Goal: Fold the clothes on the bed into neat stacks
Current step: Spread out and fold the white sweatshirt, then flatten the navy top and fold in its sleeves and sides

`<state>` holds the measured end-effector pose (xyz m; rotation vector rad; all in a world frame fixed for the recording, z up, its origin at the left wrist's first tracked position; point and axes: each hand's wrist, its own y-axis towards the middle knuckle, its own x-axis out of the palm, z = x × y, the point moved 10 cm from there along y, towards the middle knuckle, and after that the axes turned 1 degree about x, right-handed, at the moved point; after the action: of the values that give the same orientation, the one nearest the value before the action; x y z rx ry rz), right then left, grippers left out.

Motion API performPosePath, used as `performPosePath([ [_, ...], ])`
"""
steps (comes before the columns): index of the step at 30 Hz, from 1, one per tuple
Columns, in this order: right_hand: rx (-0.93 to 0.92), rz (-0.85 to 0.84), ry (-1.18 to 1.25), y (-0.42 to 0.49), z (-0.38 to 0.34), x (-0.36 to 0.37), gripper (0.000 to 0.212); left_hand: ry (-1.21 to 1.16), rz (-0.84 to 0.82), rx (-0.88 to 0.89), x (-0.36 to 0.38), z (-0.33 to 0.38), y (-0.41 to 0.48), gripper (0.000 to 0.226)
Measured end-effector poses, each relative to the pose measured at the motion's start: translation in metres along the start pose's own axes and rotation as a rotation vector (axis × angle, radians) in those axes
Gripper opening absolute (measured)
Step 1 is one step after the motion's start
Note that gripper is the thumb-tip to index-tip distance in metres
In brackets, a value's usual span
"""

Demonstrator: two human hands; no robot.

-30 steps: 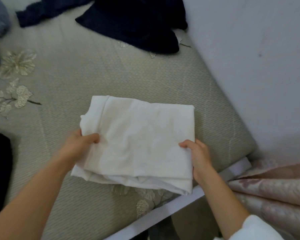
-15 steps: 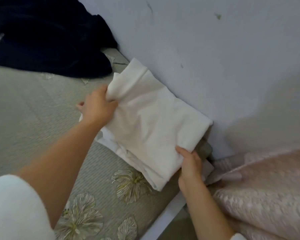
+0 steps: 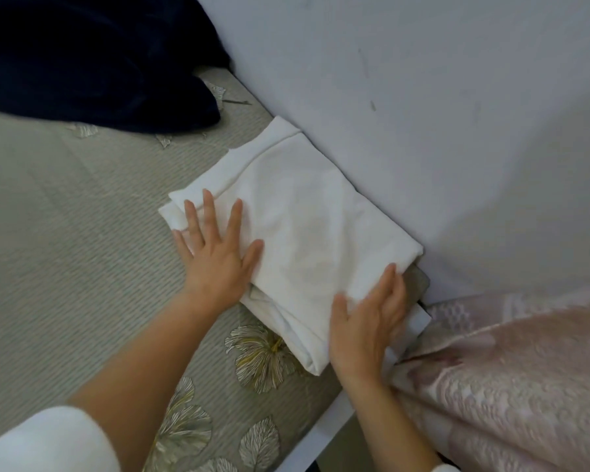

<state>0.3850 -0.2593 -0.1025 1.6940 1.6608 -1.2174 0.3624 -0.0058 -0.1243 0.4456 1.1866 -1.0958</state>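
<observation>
A folded white garment (image 3: 300, 226) lies flat on the grey-green bed (image 3: 65, 233), its far edge against the wall at the bed's corner. My left hand (image 3: 218, 257) presses on its near left part with the fingers spread and straight. At the garment's near right corner my right hand (image 3: 365, 321) rests flat, fingers straight. A dark navy garment (image 3: 89, 56) lies unfolded at the far left of the bed.
A pale grey wall (image 3: 440, 114) bounds the bed on the right. A pink patterned curtain (image 3: 508, 379) hangs at the lower right beside the bed's white edge (image 3: 331, 424). Leaf patterns mark the mattress cover near me.
Both hands carried the folded white garment from the middle of the bed to the corner by the wall, set it down and let go; they now lie flat on it.
</observation>
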Motion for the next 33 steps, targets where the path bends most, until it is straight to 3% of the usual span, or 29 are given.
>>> performPosePath([
  [2, -0.376, -0.088, -0.177, -0.019, -0.036, 0.017, 0.074, 0.048, -0.027, 0.056, 0.006, 0.000, -0.004, 0.069],
  [4, -0.530, -0.251, -0.306, -0.034, -0.038, 0.048, 0.071, 0.057, -0.077, 0.068, 0.014, -0.007, -0.006, 0.074],
  [7, -0.502, -0.277, -0.372, -0.032, -0.041, 0.059, 0.075, 0.076, -0.110, 0.082, 0.016, -0.017, -0.006, 0.072],
  [10, -0.474, -0.183, -0.230, -0.027, -0.079, 0.045, 0.064, 0.080, -0.068, 0.098, -0.001, -0.030, -0.013, 0.068],
  [15, -0.609, -0.330, -0.174, -0.017, -0.179, 0.081, 0.059, -0.089, 0.020, -0.216, -0.050, -0.125, -0.011, 0.062],
  [20, -0.894, -0.406, -0.301, -0.015, -0.265, 0.143, 0.056, -0.190, 0.089, -0.453, -0.085, -0.226, -0.003, 0.062],
  [24, -1.040, -0.322, -0.421, 0.007, -0.318, 0.182, 0.058, -0.149, 0.119, -0.471, -0.075, -0.270, 0.002, 0.059],
  [30, -1.017, -0.163, -0.666, 0.069, -0.370, 0.223, 0.085, -0.054, 0.376, -0.480, -0.065, -0.274, -0.005, 0.058],
  [33, -1.087, -0.102, -0.770, 0.082, -0.390, 0.235, 0.061, -0.065, 0.396, -0.483, -0.066, -0.277, -0.004, 0.060],
])
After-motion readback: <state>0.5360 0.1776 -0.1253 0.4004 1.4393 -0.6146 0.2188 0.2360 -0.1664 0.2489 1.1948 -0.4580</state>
